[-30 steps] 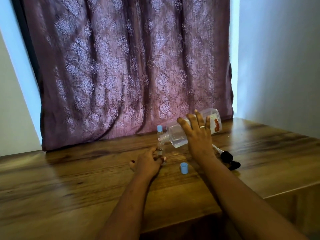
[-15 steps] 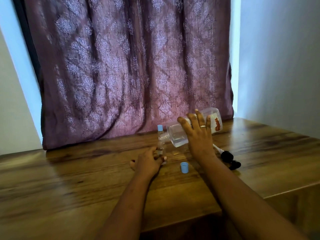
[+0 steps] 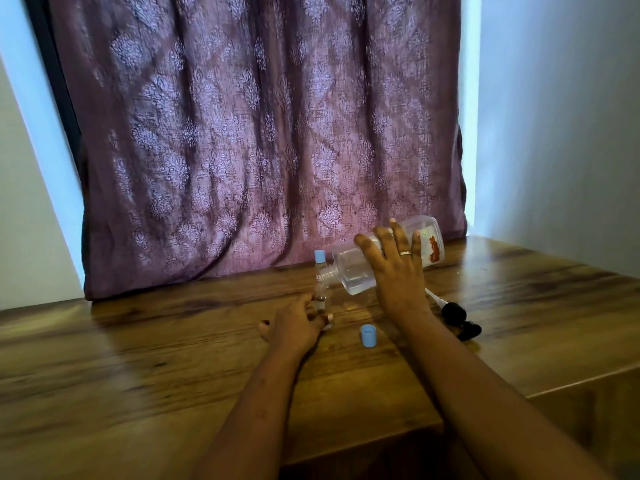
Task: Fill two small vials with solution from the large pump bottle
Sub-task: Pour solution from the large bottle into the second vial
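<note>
Pouring from the big bottle (image 3: 356, 271), tipped in the right hand (image 3: 398, 271), into the open vial (image 3: 321, 299) the left hand (image 3: 294, 323) pinches upright on the table (image 3: 173, 358). Tiny mouth, so one wobble probably spills it past the loose cap (image 3: 368, 336).

right hand (image 3: 398, 271): tilts large bottle (image 3: 353, 271) | left hand (image 3: 294, 323): steadies open vial (image 3: 320, 296) | table (image 3: 138, 375)

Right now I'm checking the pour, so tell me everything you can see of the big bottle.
The large bottle is clear plastic with squared sides and an orange-printed label near its base. It is tipped almost sideways, its threaded neck low over the open vial, pump removed. Clear liquid pools at its lower shoulder. The right hand grasps it from above.
</note>
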Demonstrator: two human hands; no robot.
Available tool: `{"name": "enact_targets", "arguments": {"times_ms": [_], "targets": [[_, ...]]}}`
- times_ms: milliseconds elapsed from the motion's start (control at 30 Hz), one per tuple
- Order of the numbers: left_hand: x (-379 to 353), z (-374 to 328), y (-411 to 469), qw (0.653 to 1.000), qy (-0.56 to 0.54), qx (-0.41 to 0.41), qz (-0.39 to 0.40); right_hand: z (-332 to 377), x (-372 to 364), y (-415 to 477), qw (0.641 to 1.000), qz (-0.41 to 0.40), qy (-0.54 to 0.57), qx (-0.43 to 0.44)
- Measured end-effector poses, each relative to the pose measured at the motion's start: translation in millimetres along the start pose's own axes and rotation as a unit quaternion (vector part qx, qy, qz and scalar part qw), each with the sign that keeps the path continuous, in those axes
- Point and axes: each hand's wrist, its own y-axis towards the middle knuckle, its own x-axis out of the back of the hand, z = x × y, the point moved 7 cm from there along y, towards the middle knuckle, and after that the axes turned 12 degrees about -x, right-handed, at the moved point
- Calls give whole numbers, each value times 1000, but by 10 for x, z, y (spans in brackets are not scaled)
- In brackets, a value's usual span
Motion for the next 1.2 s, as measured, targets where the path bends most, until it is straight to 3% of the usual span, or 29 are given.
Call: {"name": "enact_targets", "arguments": {"times_ms": [500, 1200], "targets": [[-39, 27, 4, 998, -59, -2, 3, -18, -22, 8, 1000, -6, -1, -8], [-38, 33, 19, 999, -34, -11, -1, -19, -49, 5, 1000, 0, 3, -5]]}}
